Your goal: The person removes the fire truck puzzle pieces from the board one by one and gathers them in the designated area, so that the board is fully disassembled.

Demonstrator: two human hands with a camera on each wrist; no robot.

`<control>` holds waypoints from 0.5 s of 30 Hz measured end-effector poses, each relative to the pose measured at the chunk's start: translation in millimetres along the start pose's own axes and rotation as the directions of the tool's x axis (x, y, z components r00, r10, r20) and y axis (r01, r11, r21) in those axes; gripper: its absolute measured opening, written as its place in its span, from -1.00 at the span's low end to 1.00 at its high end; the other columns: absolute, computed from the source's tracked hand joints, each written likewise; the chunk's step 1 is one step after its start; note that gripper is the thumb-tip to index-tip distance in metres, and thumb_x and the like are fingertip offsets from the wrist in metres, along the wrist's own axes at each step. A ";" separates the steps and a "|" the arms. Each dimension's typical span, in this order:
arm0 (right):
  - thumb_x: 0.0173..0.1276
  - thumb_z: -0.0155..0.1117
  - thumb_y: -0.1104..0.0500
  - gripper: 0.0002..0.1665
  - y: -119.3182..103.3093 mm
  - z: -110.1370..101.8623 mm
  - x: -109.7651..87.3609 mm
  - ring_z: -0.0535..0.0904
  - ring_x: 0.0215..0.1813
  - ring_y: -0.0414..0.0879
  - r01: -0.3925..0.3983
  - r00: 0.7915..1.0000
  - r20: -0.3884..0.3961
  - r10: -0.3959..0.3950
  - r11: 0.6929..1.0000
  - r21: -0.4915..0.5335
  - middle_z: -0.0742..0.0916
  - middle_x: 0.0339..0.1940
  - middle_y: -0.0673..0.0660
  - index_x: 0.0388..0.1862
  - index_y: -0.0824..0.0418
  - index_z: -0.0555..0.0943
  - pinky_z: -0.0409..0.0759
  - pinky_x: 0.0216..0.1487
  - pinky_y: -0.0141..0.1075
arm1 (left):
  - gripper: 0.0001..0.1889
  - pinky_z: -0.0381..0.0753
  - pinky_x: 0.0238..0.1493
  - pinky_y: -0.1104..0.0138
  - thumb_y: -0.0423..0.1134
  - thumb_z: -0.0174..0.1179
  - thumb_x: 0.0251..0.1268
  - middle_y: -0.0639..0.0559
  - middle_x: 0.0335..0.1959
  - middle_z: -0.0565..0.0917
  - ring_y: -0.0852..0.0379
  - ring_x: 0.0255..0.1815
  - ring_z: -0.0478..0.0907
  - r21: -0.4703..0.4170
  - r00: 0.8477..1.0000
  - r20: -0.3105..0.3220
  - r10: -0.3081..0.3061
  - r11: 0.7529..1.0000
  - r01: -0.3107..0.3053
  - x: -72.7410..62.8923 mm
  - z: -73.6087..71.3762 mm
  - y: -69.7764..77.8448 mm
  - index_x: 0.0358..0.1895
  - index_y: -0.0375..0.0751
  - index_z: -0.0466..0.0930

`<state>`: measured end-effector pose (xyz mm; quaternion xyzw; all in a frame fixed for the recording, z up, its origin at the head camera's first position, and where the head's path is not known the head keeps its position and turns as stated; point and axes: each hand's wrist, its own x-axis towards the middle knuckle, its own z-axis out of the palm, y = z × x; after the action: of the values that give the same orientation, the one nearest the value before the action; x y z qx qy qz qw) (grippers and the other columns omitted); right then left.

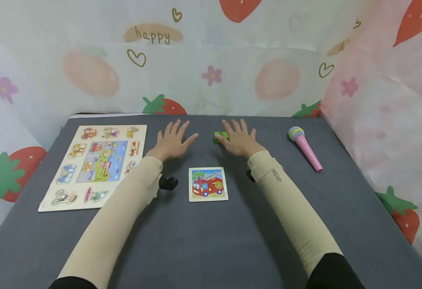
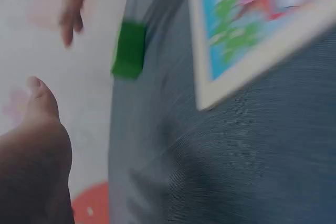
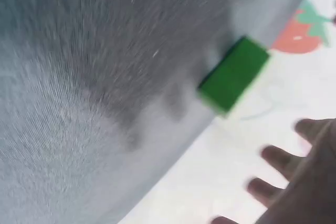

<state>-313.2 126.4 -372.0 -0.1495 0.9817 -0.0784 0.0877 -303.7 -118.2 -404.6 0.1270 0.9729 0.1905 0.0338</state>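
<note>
Fingers spread, my left hand [image 1: 171,143] is held over the table near the right edge of a wooden picture board [image 1: 66,158] and grips nothing. My right hand [image 1: 240,141], also with spread fingers, hovers by a small green block [image 1: 218,137]; its thumb overlaps the block in the head view. Both wrist views show the block apart from the fingers. Between the forearms lies a small square puzzle [image 1: 208,185] with a red fire truck picture. The left forearm hides the board's lower right corner.
A pink toy microphone [image 1: 307,150] with a silver head lies to the right of my right hand. The dark grey table [image 1: 203,249] ends at the back against a strawberry-patterned curtain [image 1: 232,48], which also hangs along both sides.
</note>
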 end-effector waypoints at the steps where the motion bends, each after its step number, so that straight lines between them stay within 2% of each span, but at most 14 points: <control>1: 0.41 -0.36 -0.44 -0.10 -0.1 1.4 -5.0 -0.27 0.57 0.22 0.011 1.000 0.008 -0.011 1.000 0.000 -0.01 0.58 0.18 0.59 -0.08 -0.17 -0.20 0.36 0.36 | -0.15 -0.19 0.39 -0.26 0.42 -0.34 0.35 -0.16 0.57 -0.15 -0.22 0.56 -0.27 -0.014 0.999 0.002 0.033 0.999 -0.033 -8.5 2.5 1.5 0.56 0.02 -0.17; 4: 0.41 -0.06 -0.33 -0.15 -1.0 7.4 -22.6 0.05 0.49 0.20 0.078 0.996 0.039 -0.079 0.997 0.025 0.25 0.48 0.21 0.55 0.00 0.07 0.04 0.31 0.31 | -0.17 -0.11 0.37 -0.26 0.33 -0.13 0.35 -0.18 0.55 -0.07 -0.23 0.55 -0.22 -0.071 0.987 0.004 0.161 0.985 -0.160 -40.9 14.2 6.3 0.55 -0.01 -0.09; 6: 0.40 0.11 -0.21 -0.23 -2.1 12.9 -34.6 0.32 0.33 0.15 0.152 0.984 0.087 -0.157 0.986 0.069 0.45 0.31 0.23 0.46 0.10 0.25 0.25 0.25 0.18 | -0.13 -0.10 0.36 -0.28 0.27 0.05 0.28 -0.20 0.54 -0.04 -0.25 0.54 -0.19 -0.122 0.968 0.007 0.249 0.961 -0.246 -63.5 24.1 10.8 0.53 -0.05 -0.04; 8: 0.36 0.22 -0.09 -0.35 -2.2 20.9 -45.3 0.47 0.11 0.06 0.221 0.964 0.125 -0.235 0.968 0.115 0.58 0.09 0.20 0.34 0.17 0.40 0.42 0.12 0.01 | -0.08 -0.09 0.36 -0.28 0.26 0.16 0.20 -0.20 0.53 -0.02 -0.25 0.54 -0.18 -0.157 0.946 0.002 0.324 0.935 -0.319 -81.0 36.5 14.0 0.53 -0.05 -0.01; 10: 0.33 0.29 -0.01 -0.44 -2.6 28.8 -53.2 0.51 -0.08 -0.03 0.273 0.946 0.137 -0.295 0.949 0.154 0.62 -0.09 0.15 0.23 0.21 0.49 0.50 -0.04 -0.13 | -0.03 -0.08 0.35 -0.28 0.29 0.21 0.13 -0.20 0.52 0.02 -0.25 0.53 -0.14 -0.172 0.924 -0.011 0.383 0.909 -0.379 -91.9 49.0 15.4 0.52 -0.05 0.00; 12: 0.30 0.33 0.01 -0.50 -2.9 36.2 -58.9 0.48 -0.18 -0.08 0.300 0.938 0.124 -0.323 0.938 0.175 0.59 -0.17 0.12 0.16 0.19 0.54 0.50 -0.15 -0.21 | -0.01 -0.08 0.36 -0.27 0.36 0.20 0.09 -0.18 0.51 0.07 -0.22 0.53 -0.09 -0.148 0.907 -0.022 0.421 0.896 -0.420 -98.4 59.9 15.1 0.52 -0.03 0.02; 15: 0.26 0.37 0.02 -0.52 -3.6 44.9 -62.1 0.45 -0.21 -0.11 0.308 0.941 0.079 -0.330 0.928 0.209 0.55 -0.20 0.09 0.12 0.17 0.56 0.49 -0.20 -0.27 | -0.04 -0.09 0.37 -0.23 0.39 0.15 0.09 -0.10 0.50 0.14 -0.15 0.53 -0.02 -0.075 0.896 -0.037 0.443 0.893 -0.444 -103.9 70.3 12.3 0.50 0.00 0.07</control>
<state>-245.1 136.4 -405.8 -0.3020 0.9255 -0.1779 0.1432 -192.5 -108.8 -463.2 0.3422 0.9099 0.2340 -0.0147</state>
